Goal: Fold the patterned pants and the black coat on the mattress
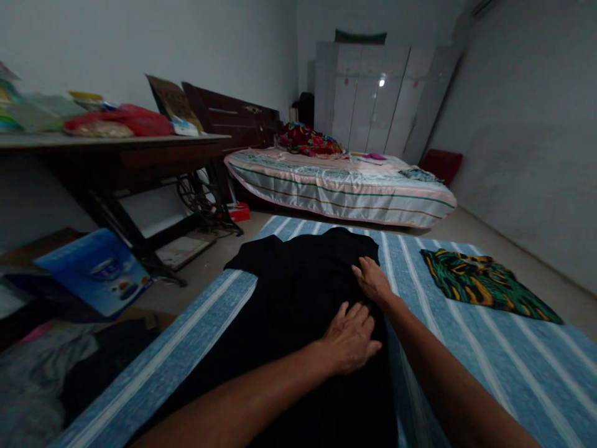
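Note:
A black short-sleeved garment lies spread on a blue and white striped sheet. One sleeve points out to the left, while the right side has a straight edge that looks folded in. My left hand rests flat on the garment near that right edge, fingers stretched out. Just beyond it, my right hand touches the edge higher up, its fingers extended and partly seen from the side. To the right lies a folded green, black and yellow patterned cloth.
A sewing-machine table bearing bags stands at left, with a blue box and heaped clothes below. Beyond the sheet is a bed with a red floral blanket. A wardrobe stands at the back.

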`<state>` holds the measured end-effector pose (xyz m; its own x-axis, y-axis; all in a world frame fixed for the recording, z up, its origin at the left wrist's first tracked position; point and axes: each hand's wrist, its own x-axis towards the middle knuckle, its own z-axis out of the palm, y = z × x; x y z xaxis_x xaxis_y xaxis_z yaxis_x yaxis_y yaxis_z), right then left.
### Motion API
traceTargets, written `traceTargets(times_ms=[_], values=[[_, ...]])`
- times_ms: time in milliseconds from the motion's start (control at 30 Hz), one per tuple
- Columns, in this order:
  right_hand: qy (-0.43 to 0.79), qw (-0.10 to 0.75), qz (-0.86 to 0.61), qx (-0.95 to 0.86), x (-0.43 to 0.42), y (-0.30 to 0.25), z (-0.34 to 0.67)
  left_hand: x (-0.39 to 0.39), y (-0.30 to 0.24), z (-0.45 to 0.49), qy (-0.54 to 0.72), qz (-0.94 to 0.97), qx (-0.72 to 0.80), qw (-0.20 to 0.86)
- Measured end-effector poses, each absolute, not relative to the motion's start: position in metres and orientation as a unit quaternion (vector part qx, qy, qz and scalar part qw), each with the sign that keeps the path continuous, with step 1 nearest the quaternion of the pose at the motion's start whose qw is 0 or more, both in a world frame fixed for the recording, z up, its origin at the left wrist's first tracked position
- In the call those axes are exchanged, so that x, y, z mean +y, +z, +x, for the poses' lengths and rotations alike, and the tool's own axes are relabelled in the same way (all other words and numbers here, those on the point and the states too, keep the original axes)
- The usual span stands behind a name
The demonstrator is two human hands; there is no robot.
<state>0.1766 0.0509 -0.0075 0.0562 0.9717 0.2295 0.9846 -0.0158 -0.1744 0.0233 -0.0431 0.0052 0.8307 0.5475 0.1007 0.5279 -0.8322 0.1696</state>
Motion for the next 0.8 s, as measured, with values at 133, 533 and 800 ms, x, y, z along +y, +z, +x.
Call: traceTargets(times_ms=[133,533,800], values=[[-0.023,0.138,-0.714,-0.686,0.038,-0.020,0.159,-0.056,0.019,-0.004,0.098,0.956,0.274,0.034],[-0.031,0.118,-0.723,-0.680,0.030,-0.030,0.153,-0.034,0.040,-0.086,0.040,0.908,0.417,-0.029],[-0.042,0.120,-0.718,-0.684,0.032,-0.030,0.153,0.005,0.073,-0.120,0.393,0.701,0.578,0.140]])
